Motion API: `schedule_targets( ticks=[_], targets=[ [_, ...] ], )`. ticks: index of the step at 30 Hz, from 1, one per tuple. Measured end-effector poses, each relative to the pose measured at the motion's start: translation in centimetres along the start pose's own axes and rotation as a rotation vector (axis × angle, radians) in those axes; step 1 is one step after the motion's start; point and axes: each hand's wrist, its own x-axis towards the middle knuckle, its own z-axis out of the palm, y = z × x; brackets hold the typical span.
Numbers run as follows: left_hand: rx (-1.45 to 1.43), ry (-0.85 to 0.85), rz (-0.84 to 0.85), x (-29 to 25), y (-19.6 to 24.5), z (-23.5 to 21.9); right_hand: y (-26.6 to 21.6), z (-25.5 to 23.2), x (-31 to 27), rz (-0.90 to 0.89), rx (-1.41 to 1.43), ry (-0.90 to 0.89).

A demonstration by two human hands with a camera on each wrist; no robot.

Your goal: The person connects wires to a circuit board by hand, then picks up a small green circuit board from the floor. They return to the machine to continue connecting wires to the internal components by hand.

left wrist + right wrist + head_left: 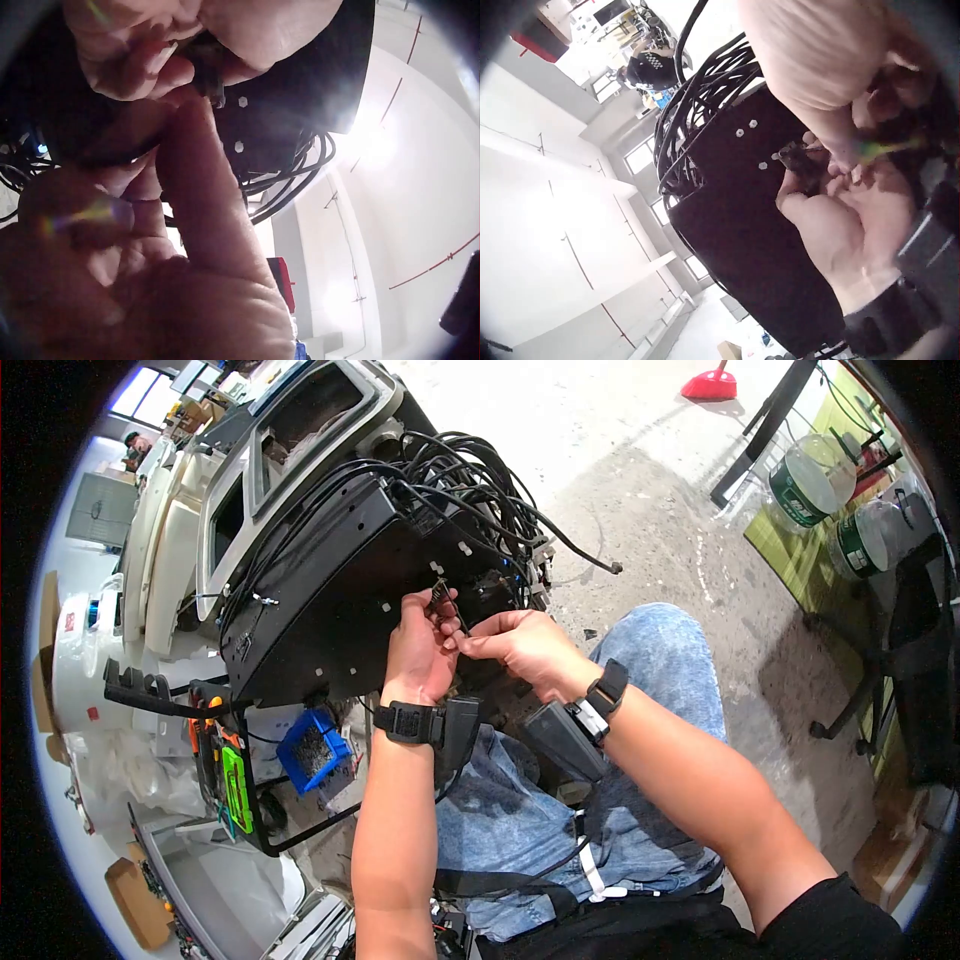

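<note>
My left hand (420, 660) grasped a small dark part (441, 596) between thumb and curled fingers. My right hand (535, 650) pinched its near end with thumb and forefinger. The part was held just in front of the flat, dark panel (320, 600), whose surface carried pale, six-sided nuts (752, 124). Beside the panel, smooth, round black cables (500, 490) formed a loose, looping tangle. Mottled, faded denim (670, 660) covered my bent knee.
</note>
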Motion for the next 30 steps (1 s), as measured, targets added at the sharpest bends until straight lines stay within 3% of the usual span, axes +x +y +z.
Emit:
schedule_targets(
  ticks=[8,12,16,18,26,30],
  targets=[
    [-0.047,-0.071,-0.059,-1.5,0.0,-1.0,1.4,-0.9,-1.8,-0.033,-0.136,-0.058],
    [-0.192,-0.201,-0.109,-3.9,0.3,-1.4,1.3,-1.2,-4.4,-0.073,-0.232,-0.129],
    [-0.267,-0.282,-0.103,-6.2,0.1,-2.3,0.5,-0.4,-6.5,-0.218,-0.271,-0.039],
    [-0.300,-0.289,-0.095,-8.0,0.1,-2.5,0.4,-0.2,-6.9,-0.239,-0.185,-0.071],
    [-0.206,-0.272,-0.027,-10.8,-1.2,-5.4,-0.2,3.5,-8.2,-0.381,-0.338,-0.206],
    [-0.153,-0.288,-0.032,-11.9,-0.2,-5.6,-0.4,4.7,-8.7,-0.529,-0.499,-0.137]
  ],
)
